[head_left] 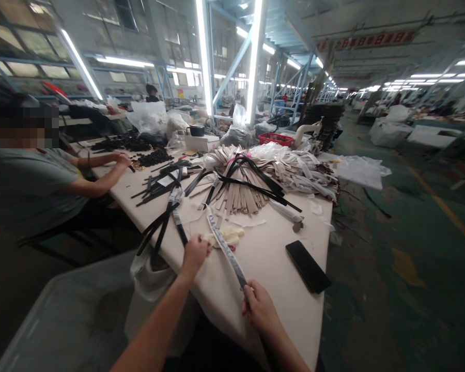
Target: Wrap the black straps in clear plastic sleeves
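My right hand (259, 306) is closed round the near end of a long dark strap (228, 249) partly wrapped in printed white plastic. The strap slants away from it over the table. My left hand (196, 255) is closed beside a pale yellow cloth (232, 235), left of the strap. What its fingers hold, if anything, is hidden. Just beyond it, a plastic-banded bundle of black straps (177, 204) hangs partly over the table's left edge. Farther back lies a big fanned pile of beige straps (242, 194), with black straps (251, 181) across it.
A black phone (308, 266) lies near the right edge of the pale table (290, 315). Another person (34, 191) sits at the left, hands near small black parts (155, 157). A red basket (276, 138) stands at the back. A clear plastic bin (65, 315) is below left.
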Action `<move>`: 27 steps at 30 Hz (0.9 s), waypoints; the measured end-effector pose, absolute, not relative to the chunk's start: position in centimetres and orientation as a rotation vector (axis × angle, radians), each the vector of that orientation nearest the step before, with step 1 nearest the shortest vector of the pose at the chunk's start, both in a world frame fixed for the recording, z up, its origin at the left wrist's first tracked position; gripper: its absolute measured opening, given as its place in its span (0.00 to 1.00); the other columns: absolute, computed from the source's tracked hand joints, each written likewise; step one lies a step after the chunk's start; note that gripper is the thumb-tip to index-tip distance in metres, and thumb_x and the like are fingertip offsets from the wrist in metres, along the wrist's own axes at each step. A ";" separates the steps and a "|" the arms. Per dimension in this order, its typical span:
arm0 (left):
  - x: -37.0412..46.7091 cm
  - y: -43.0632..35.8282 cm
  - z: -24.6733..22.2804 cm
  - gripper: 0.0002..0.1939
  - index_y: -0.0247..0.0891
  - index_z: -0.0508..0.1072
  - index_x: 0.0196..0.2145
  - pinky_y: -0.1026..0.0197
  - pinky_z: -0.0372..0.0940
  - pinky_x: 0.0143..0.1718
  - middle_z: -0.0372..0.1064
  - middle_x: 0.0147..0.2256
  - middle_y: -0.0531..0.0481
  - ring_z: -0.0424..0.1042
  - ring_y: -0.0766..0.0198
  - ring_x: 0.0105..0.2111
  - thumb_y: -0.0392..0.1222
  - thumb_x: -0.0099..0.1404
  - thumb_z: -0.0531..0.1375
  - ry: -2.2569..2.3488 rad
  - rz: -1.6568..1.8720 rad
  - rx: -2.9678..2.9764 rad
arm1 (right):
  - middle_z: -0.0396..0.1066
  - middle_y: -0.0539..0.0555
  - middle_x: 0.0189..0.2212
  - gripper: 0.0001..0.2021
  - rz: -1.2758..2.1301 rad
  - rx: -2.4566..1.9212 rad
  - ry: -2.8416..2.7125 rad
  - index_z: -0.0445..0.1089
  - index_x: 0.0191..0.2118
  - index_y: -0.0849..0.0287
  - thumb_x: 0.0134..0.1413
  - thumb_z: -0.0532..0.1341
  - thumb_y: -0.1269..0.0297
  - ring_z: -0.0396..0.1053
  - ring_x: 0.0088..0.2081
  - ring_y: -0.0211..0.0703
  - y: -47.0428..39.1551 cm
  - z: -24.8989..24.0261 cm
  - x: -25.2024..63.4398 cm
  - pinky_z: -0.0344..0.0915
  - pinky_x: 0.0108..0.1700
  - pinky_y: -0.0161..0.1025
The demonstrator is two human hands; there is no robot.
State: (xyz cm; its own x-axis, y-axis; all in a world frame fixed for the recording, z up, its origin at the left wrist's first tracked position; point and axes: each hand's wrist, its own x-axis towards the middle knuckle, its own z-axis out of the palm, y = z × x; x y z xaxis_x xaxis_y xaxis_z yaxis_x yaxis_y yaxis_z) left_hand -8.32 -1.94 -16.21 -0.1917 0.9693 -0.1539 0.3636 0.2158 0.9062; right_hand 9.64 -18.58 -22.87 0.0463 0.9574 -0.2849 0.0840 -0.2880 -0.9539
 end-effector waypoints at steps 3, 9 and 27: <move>-6.5 -8.9 -20.6 0.17 0.35 0.72 0.32 0.55 0.69 0.27 0.76 0.26 0.40 0.75 0.54 0.23 0.53 0.65 0.57 1.334 0.600 0.860 | 0.66 0.45 0.17 0.22 1.431 -1.405 -1.088 0.62 0.38 0.57 0.64 0.49 0.41 0.54 0.13 0.34 -18.3 -22.7 9.4 0.48 0.16 0.31; -3.3 -10.8 -20.4 0.11 0.35 0.71 0.35 0.52 0.73 0.40 0.78 0.37 0.37 0.79 0.54 0.33 0.47 0.65 0.60 0.961 1.019 0.433 | 0.69 0.47 0.18 0.24 1.668 -1.344 -1.053 0.64 0.40 0.60 0.58 0.54 0.39 0.58 0.12 0.34 -18.9 -21.5 8.6 0.54 0.16 0.31; 0.0 -13.5 -21.1 0.10 0.38 0.70 0.34 0.61 0.67 0.21 0.76 0.26 0.45 0.74 0.59 0.20 0.48 0.62 0.60 1.071 0.961 0.481 | 0.66 0.49 0.16 0.21 1.416 -1.480 -1.180 0.65 0.27 0.59 0.61 0.53 0.46 0.61 0.15 0.35 -17.9 -21.2 9.7 0.56 0.19 0.32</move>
